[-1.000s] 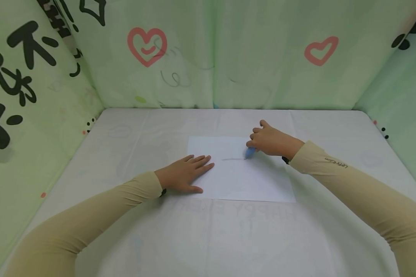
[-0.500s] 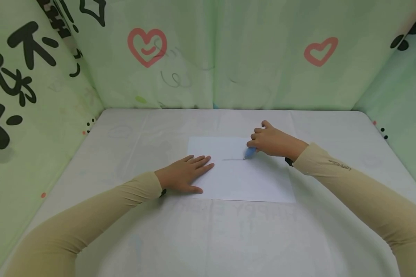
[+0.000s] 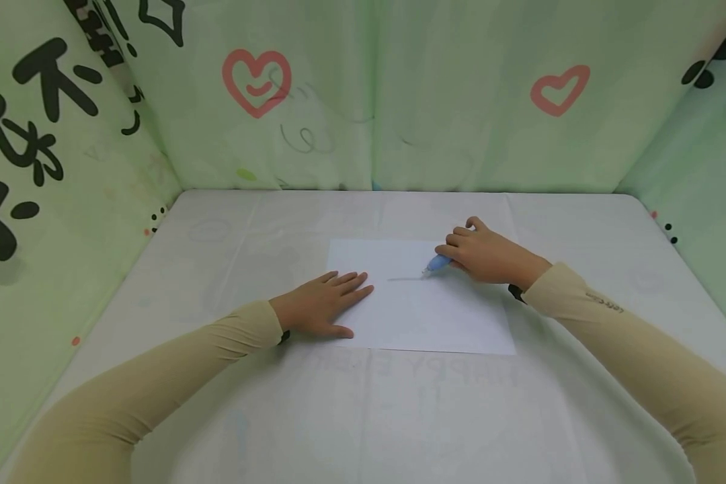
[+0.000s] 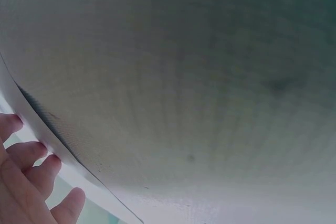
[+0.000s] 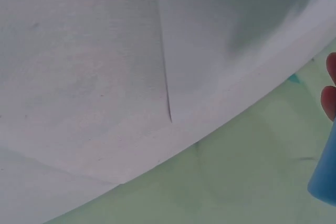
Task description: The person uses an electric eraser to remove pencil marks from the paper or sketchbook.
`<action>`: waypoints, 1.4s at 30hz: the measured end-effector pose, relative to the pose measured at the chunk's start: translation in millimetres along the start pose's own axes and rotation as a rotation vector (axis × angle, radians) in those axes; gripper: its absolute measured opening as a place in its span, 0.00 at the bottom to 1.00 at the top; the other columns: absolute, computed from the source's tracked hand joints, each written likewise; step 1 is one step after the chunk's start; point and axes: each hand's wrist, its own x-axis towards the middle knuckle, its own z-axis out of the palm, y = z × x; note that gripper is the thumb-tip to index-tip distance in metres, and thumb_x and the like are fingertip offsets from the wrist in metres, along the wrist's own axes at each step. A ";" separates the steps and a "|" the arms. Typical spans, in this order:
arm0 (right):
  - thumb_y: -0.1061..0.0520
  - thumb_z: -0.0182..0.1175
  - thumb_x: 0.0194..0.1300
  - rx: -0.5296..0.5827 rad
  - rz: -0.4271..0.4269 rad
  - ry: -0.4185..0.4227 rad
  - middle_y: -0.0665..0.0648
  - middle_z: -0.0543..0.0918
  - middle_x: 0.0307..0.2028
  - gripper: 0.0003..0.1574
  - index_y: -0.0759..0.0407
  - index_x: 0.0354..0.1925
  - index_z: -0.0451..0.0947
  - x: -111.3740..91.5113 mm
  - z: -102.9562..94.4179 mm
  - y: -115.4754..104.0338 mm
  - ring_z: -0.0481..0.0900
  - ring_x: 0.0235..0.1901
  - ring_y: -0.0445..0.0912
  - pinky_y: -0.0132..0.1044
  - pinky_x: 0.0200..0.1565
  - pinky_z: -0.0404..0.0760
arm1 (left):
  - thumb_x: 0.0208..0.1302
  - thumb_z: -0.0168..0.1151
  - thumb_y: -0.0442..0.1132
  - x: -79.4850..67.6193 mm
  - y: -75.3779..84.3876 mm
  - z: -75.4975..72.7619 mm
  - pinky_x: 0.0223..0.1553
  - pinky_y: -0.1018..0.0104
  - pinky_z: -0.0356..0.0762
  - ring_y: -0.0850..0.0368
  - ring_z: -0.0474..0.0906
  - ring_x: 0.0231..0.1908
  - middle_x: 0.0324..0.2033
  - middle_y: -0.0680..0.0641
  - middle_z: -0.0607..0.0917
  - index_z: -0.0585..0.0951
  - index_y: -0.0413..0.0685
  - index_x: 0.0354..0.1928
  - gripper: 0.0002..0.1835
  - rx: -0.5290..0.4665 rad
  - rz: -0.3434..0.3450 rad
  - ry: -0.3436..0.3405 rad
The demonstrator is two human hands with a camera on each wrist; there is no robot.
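A white sheet of paper (image 3: 423,316) lies on the white-covered table, with a thin grey line (image 3: 404,279) across its middle. My left hand (image 3: 323,306) rests flat on the paper's left side, fingers spread; its fingertips (image 4: 42,166) show at the lower left of the left wrist view. My right hand (image 3: 490,255) holds a thick blue pen (image 3: 440,262) over the upper right of the sheet. The pen leans, its pale narrow tip right at the line's right end. At the right wrist view's edge, the pen's rounded blue end (image 5: 324,174) shows below two fingertips.
The white tablecloth (image 3: 266,403) surrounds the sheet on all sides. Behind the table hangs a green curtain (image 3: 448,134) with red hearts, and printed green cloth walls (image 3: 97,222) stand at both sides.
My right hand has shifted slightly right and nearer, and the pen leans more to the right, its tip a little further left. My left hand and the sheet stay in place.
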 end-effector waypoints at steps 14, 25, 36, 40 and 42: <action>0.58 0.64 0.52 -0.034 -0.097 0.199 0.54 0.77 0.28 0.15 0.55 0.40 0.75 -3.5 21.5 2.5 0.73 0.30 0.49 0.52 0.43 0.68 | 0.64 0.48 0.65 -0.4 0.2 -0.4 0.71 0.47 0.47 0.46 0.47 0.73 0.74 0.42 0.49 0.48 0.49 0.74 0.45 -0.009 0.007 0.005; 0.59 0.66 0.50 -0.035 -0.117 0.241 0.54 0.77 0.26 0.15 0.56 0.38 0.76 -1.3 24.0 2.3 0.72 0.29 0.49 0.51 0.42 0.68 | 0.64 0.48 0.65 -0.6 -1.2 0.5 0.71 0.47 0.47 0.46 0.47 0.73 0.74 0.41 0.50 0.48 0.48 0.74 0.45 -0.001 0.017 0.018; 0.60 0.65 0.53 -0.018 -0.086 0.217 0.55 0.78 0.28 0.14 0.56 0.41 0.77 -3.4 21.7 1.0 0.75 0.31 0.49 0.51 0.43 0.68 | 0.64 0.48 0.65 -0.7 -0.2 -0.7 0.72 0.48 0.47 0.47 0.47 0.73 0.74 0.42 0.49 0.48 0.49 0.74 0.45 0.000 -0.001 0.004; 0.63 0.67 0.53 0.000 -0.066 0.195 0.56 0.80 0.30 0.16 0.57 0.42 0.77 -4.2 21.1 0.0 0.75 0.33 0.50 0.51 0.44 0.68 | 0.64 0.49 0.64 -0.9 0.1 -1.1 0.72 0.48 0.47 0.46 0.47 0.73 0.74 0.42 0.49 0.48 0.49 0.74 0.45 -0.012 -0.004 0.000; 0.63 0.67 0.53 -0.002 -0.060 0.185 0.56 0.80 0.31 0.16 0.57 0.42 0.78 -4.8 21.2 -0.7 0.75 0.33 0.50 0.50 0.45 0.67 | 0.64 0.49 0.64 -1.1 0.2 -1.2 0.72 0.48 0.47 0.46 0.47 0.73 0.74 0.42 0.49 0.48 0.49 0.74 0.45 -0.018 -0.007 0.000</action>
